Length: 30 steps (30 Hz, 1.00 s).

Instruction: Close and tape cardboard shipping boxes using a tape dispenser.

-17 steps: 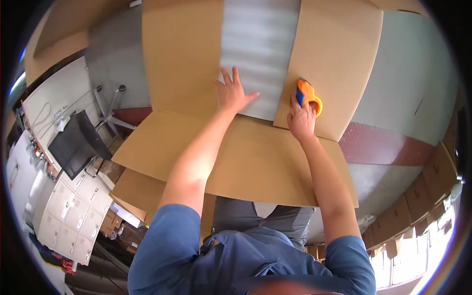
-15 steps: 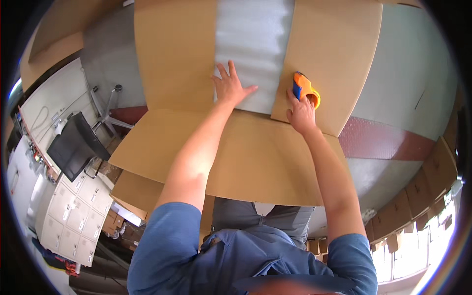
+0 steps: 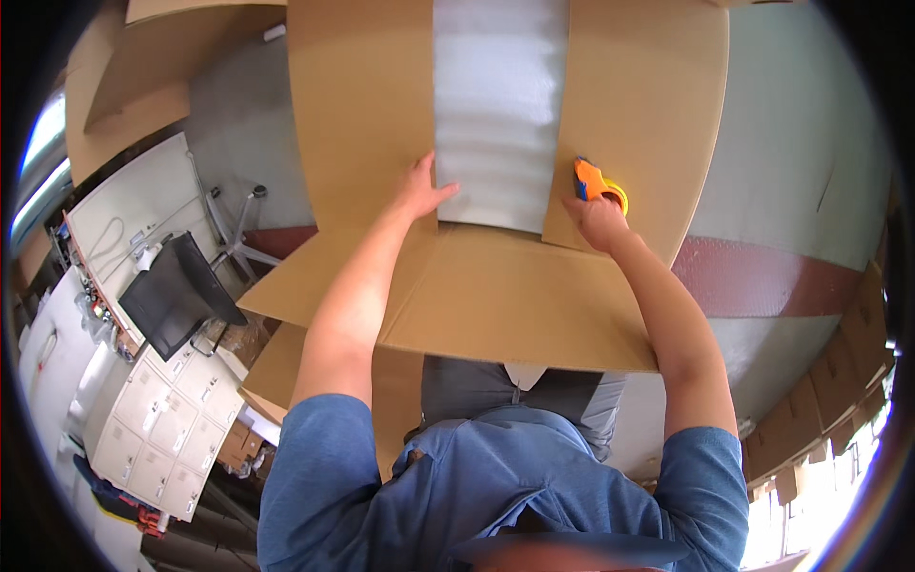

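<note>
A large brown cardboard carton has its left flap (image 3: 362,105) and right flap (image 3: 653,105) folded inward, with a strip of whitish, padded-looking sheet (image 3: 499,105) showing between them. Its near flap (image 3: 515,305) extends toward my body. My left hand (image 3: 417,197) rests at the inner edge of the left flap, thumb stretched out toward the whitish sheet; some of its fingertips are hard to make out. In my right hand (image 3: 600,224), held over the right flap, is an orange tape dispenser (image 3: 588,177) with a blue part and a yellow ring.
To the left are a black chair (image 3: 181,296), a white tabletop (image 3: 129,224) and pale lockers (image 3: 167,419). Brown cartons (image 3: 820,381) line the right side. A red band (image 3: 762,276) crosses the grey floor (image 3: 791,143).
My left hand has moved left, off the whitish sheet and onto the left flap's inner edge, its fingers less spread. The right hand keeps hold of the tape dispenser. The whole view has shifted slightly.
</note>
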Motion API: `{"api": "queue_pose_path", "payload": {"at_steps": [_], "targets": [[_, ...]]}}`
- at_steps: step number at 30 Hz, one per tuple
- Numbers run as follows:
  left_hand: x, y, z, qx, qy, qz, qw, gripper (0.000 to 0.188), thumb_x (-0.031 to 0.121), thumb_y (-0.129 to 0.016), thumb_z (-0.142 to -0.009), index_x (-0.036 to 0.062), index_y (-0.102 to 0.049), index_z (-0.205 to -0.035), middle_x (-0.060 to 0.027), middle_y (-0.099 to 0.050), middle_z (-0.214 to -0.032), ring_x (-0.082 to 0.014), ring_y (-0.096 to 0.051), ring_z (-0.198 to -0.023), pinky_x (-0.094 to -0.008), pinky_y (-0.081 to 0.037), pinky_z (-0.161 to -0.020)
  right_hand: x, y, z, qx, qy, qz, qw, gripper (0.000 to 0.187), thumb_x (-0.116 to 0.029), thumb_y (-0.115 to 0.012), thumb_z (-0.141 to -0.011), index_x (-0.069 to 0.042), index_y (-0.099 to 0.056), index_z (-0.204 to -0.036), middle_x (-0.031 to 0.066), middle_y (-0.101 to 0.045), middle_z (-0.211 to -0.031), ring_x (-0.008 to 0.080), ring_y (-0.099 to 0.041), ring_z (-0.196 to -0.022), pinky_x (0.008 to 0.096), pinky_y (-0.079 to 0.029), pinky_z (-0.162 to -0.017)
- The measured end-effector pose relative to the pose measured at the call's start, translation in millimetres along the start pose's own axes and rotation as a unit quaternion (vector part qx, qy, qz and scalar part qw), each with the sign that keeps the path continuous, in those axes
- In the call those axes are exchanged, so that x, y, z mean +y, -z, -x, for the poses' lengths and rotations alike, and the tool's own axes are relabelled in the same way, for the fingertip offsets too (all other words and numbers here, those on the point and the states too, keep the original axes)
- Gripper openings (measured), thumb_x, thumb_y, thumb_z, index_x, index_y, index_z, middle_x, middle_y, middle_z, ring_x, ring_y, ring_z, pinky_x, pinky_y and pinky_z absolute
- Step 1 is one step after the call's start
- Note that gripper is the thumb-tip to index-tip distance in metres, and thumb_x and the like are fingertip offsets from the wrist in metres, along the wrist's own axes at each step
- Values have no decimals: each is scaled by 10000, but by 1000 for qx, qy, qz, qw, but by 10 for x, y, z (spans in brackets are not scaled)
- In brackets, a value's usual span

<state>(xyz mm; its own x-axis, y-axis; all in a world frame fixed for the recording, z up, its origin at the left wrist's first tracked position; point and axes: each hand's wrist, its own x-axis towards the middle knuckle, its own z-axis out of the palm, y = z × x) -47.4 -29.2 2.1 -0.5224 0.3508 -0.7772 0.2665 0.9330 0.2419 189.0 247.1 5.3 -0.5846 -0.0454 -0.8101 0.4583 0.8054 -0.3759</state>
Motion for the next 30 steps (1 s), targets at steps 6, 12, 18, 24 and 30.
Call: {"api": "queue_pose_path", "payload": {"at_steps": [6,12,18,24,30], "targets": [[821,986,947,26,-204,24,978,508,360,-701,-871,-19,-606,-1196,-206,-638,-1172,-358,-610,-1115,-421,-504,-932,168,418,74,-72,-26,182,980,289,-100,-532,-896,-149,-690,-1132,159,-667,-1083,345,-643,-1028,463,-523,-864],[908,327,2494,73,-703,-23,707,186,186,-596,-895,38,-631,-1002,-101,-658,-1073,-262,-608,-1075,-396,-496,-936,282,1238,507,35,-40,-29,998,286,-71,-535,-851,-113,-728,-1058,128,-705,-1025,280,-665,-980,410,-527,-851],[802,124,1494,115,-679,-280,669,478,211,-486,-963,120,-443,-1431,-48,-469,-1475,-192,-459,-1340,-417,-367,-1087,820,1698,1523,325,-34,-236,915,238,-110,-594,-905,-58,-705,-1109,109,-693,-877,191,-665,-854,345,-510,-788],[1350,73,-93,73,-468,-321,820,652,238,-592,-925,148,-332,-1517,10,-268,-1601,-178,-222,-1483,-442,-157,-1231,2051,941,1565,522,-261,-142,799,453,-400,-642,-938,-44,-658,-1217,175,-702,-941,280,-684,-940,375,-519,-847],[1594,-48,-243,4,-328,-212,920,734,243,-665,-893,125,-303,-1521,-55,-325,-1570,-234,-245,-1475,-441,-195,-1226,1768,344,445,335,-360,-183,851,791,-670,-539,-879,-95,-474,-1419,290,-571,-1190,420,-579,-1123,517,-455,-929]]}}
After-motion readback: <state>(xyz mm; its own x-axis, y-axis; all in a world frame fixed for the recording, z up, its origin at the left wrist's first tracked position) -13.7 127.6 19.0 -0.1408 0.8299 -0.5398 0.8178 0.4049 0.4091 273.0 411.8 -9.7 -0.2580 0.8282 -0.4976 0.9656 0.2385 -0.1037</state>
